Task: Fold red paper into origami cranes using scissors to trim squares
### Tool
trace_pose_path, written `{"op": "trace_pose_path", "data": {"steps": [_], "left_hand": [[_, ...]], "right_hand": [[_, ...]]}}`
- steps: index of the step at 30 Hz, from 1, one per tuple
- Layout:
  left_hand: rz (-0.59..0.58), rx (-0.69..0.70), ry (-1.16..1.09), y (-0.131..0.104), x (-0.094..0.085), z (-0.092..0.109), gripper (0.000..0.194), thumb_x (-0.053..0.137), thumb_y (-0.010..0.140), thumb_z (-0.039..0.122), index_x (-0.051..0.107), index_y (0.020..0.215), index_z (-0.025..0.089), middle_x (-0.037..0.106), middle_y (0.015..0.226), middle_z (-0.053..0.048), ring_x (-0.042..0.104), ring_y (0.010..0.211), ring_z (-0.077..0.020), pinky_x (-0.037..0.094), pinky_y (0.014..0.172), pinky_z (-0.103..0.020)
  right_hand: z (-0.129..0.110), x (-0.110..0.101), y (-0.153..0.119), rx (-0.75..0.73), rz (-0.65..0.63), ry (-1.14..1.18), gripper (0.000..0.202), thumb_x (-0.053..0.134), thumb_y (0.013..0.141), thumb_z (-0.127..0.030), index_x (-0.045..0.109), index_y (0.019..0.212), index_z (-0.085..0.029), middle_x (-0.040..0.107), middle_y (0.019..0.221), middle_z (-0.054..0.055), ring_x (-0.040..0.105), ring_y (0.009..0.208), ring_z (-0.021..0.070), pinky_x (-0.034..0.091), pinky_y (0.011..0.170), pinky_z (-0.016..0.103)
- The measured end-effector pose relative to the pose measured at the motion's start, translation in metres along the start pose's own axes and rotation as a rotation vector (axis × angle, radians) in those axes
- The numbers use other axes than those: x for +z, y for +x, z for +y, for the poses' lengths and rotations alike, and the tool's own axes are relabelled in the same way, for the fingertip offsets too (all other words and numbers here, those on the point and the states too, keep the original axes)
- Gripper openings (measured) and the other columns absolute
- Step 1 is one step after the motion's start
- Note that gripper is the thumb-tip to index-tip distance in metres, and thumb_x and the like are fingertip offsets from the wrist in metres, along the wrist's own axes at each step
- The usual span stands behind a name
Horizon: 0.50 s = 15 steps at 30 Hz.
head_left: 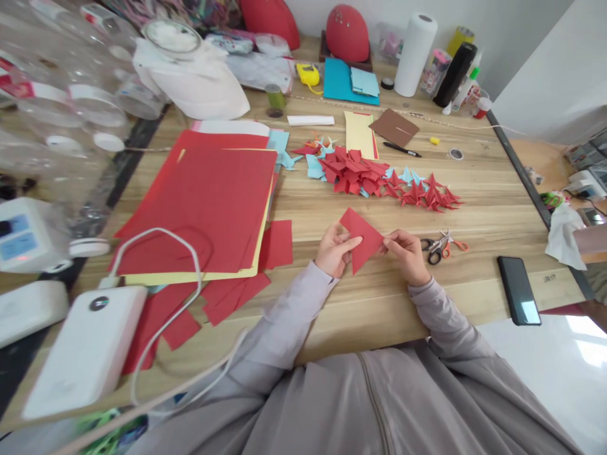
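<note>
Between my hands, above the table's near middle, is a piece of red paper (363, 239) folded into a triangle. My left hand (336, 248) grips its left side, thumb lying across the front. At the right corner, my right hand (406, 254) pinches the paper between thumb and fingers. Beyond it lies a heap of folded red paper shapes (353, 170), with some light blue ones mixed in. Two pairs of scissors (444, 245), black-handled and orange-handled, rest just right of my right hand.
Large red paper sheets (222, 202) are stacked at left, with cut red pieces (237, 297) beside them. A white power bank (85, 351) with a looped cable sits near left. A phone (518, 289) lies by the right edge. A paper roll (416, 55) stands at the back.
</note>
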<state>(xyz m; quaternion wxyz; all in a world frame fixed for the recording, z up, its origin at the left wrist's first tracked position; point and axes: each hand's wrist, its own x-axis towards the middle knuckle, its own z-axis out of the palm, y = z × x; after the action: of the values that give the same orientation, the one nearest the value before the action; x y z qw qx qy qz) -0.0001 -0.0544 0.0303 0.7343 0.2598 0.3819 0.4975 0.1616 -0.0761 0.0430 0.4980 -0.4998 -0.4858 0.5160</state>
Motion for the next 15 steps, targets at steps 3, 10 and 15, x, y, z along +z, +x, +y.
{"op": "trace_pose_path", "data": {"steps": [3,10,15], "left_hand": [[-0.025,-0.040,0.011,-0.004,0.005,-0.004,0.095,0.082,0.051,0.024,0.030,0.131,0.029,0.070,0.080,0.000,0.067,0.064,-0.0185,0.055,0.055,-0.029],[-0.043,-0.039,0.086,-0.004,0.000,-0.006,0.098,0.077,0.060,0.027,0.018,0.138,0.029,0.068,0.076,-0.001,0.065,0.052,-0.0197,0.049,0.038,-0.023],[-0.036,-0.045,0.075,-0.001,-0.005,-0.002,0.108,0.073,0.065,0.024,-0.002,0.143,0.031,0.065,0.073,0.001,0.062,0.044,-0.0165,0.042,0.031,-0.019]], "right_hand": [[-0.002,-0.001,-0.008,-0.048,0.022,-0.096,0.025,0.063,0.075,-0.042,0.059,0.068,-0.019,0.063,0.060,0.000,0.058,0.059,0.0131,0.047,0.061,0.027],[-0.004,-0.052,-0.033,-0.149,0.263,-0.732,0.023,0.055,0.082,-0.039,0.065,0.086,-0.019,0.068,0.080,0.006,0.060,0.074,0.0185,0.045,0.073,0.032],[-0.003,-0.117,-0.049,0.055,0.505,-1.398,0.032,0.051,0.082,-0.033,0.061,0.106,-0.013,0.065,0.098,0.015,0.057,0.092,0.0260,0.039,0.081,0.037]]}}
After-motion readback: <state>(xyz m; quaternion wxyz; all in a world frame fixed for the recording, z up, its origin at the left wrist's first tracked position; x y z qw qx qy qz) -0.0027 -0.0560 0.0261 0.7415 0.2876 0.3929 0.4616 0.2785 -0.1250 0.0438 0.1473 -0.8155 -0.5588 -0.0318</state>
